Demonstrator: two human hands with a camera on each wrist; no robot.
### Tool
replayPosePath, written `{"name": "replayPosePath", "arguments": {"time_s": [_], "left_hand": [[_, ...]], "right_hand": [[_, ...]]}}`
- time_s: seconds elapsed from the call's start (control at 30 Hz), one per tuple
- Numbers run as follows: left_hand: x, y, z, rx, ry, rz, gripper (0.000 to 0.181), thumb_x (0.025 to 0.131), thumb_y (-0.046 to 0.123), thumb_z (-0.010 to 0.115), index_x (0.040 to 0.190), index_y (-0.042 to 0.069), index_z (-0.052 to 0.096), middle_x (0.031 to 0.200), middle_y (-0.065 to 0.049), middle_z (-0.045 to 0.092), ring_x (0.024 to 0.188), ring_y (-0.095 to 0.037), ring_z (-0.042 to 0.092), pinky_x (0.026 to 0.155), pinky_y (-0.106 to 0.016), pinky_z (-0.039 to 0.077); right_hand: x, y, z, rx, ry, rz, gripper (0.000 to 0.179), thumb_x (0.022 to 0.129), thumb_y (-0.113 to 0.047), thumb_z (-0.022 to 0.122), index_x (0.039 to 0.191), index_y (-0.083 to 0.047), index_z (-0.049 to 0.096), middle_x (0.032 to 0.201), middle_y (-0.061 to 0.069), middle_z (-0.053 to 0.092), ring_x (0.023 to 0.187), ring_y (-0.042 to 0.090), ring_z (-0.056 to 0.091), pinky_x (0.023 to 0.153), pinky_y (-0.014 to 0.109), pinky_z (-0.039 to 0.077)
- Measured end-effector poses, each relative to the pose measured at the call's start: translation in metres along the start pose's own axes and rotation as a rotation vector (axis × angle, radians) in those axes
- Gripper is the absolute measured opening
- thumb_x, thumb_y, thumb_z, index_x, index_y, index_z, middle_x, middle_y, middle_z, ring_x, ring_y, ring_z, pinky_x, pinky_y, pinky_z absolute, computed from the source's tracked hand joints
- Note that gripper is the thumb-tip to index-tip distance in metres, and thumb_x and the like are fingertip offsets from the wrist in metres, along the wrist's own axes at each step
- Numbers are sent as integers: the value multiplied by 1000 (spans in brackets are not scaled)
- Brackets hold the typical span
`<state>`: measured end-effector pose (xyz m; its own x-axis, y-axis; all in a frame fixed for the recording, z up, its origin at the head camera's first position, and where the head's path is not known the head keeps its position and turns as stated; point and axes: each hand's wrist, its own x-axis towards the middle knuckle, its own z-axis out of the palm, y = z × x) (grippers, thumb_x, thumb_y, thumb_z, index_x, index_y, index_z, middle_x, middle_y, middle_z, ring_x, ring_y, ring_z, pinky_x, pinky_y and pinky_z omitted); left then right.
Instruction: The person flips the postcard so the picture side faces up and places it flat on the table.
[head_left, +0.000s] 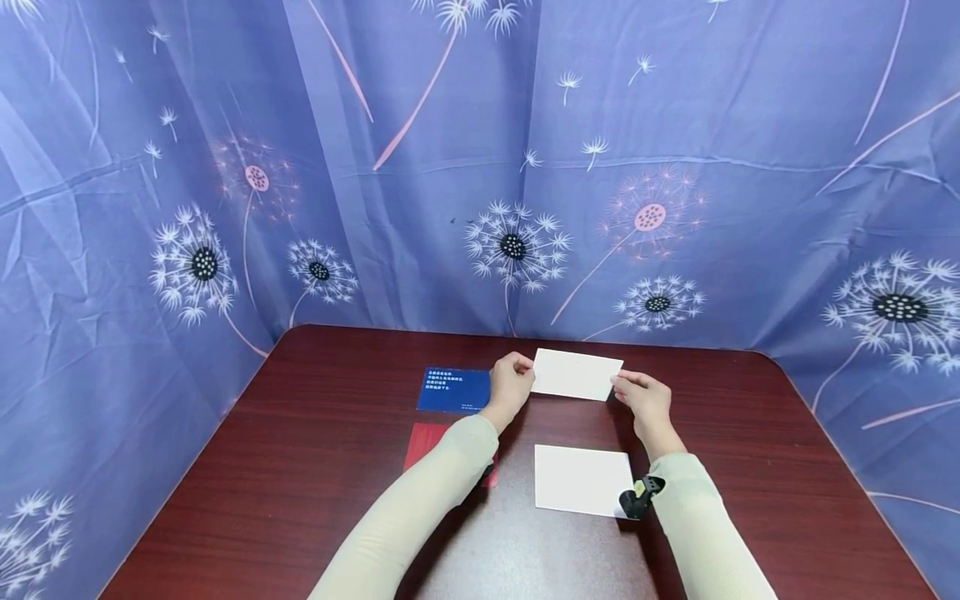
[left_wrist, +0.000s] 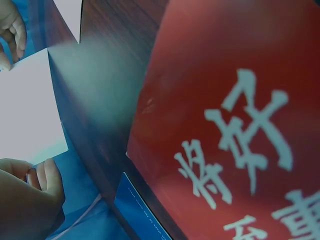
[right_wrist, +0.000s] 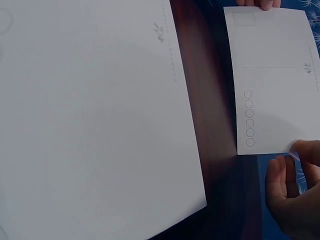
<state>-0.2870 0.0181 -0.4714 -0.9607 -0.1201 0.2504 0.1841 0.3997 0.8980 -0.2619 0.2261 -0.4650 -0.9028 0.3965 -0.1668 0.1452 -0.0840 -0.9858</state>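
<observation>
A white postcard (head_left: 577, 374) is held up at the far side of the table, pinched at its left end by my left hand (head_left: 512, 385) and at its right end by my right hand (head_left: 647, 400). In the right wrist view this postcard (right_wrist: 272, 80) shows a stamp box, a dotted line and a row of small circles. A second white postcard (head_left: 581, 479) lies nearer, below my right wrist. Left of my left hand lies a blue card (head_left: 452, 389) with white writing. Under my left forearm is a red card (head_left: 425, 440), partly hidden; the left wrist view shows its large white characters.
The dark red wooden table (head_left: 300, 467) reaches back to a blue curtain (head_left: 420, 208) with dandelion prints, which also hangs along both sides. A small black wrist device (head_left: 639, 498) covers one corner of the nearer postcard.
</observation>
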Motion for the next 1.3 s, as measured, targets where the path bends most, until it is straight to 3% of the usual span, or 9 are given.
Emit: {"name": "replayPosePath", "arguments": {"time_s": [0.47, 0.67, 0.9, 1.13, 1.3], "left_hand": [[0, 2, -1, -33, 28, 29, 8, 77, -5, 69, 78, 2, 70, 66, -4, 63, 59, -6, 52, 56, -18, 44], [-1, 0, -2, -42, 31, 34, 6, 78, -4, 70, 79, 2, 71, 66, -5, 64, 59, -6, 52, 55, -19, 43], [-1, -1, -2, -5, 49, 36, 10, 80, -5, 67, 79, 2, 74, 73, -7, 70, 66, -14, 61, 58, -20, 47], [0, -2, 0, 9, 49, -21, 10, 85, 3, 64, 83, 2, 74, 78, -8, 71, 71, -19, 63, 63, -25, 50], [-1, -1, -2, -17, 48, -78, 20, 90, 17, 65, 82, 1, 72, 79, -9, 71, 75, -21, 64, 68, -29, 52]], "right_hand": [[0, 0, -2, 47, 4, -24, 34, 87, 2, 65, 117, 16, 57, 65, -10, 65, 69, 4, 66, 78, 28, 55], [0, 0, -3, 74, -5, -12, 24, 87, 1, 66, 109, 9, 64, 67, -11, 66, 71, 5, 67, 81, 29, 55], [1, 2, -4, 81, -35, -22, 18, 90, 3, 61, 106, 2, 70, 74, -11, 70, 77, 6, 68, 85, 29, 53], [3, 6, -3, 133, -25, -49, 32, 93, 4, 53, 123, 14, 57, 74, -7, 70, 71, 6, 68, 76, 25, 55], [2, 3, -2, 142, -26, -14, 36, 94, 0, 56, 127, 14, 53, 71, -8, 69, 68, 4, 67, 76, 25, 55]]}}
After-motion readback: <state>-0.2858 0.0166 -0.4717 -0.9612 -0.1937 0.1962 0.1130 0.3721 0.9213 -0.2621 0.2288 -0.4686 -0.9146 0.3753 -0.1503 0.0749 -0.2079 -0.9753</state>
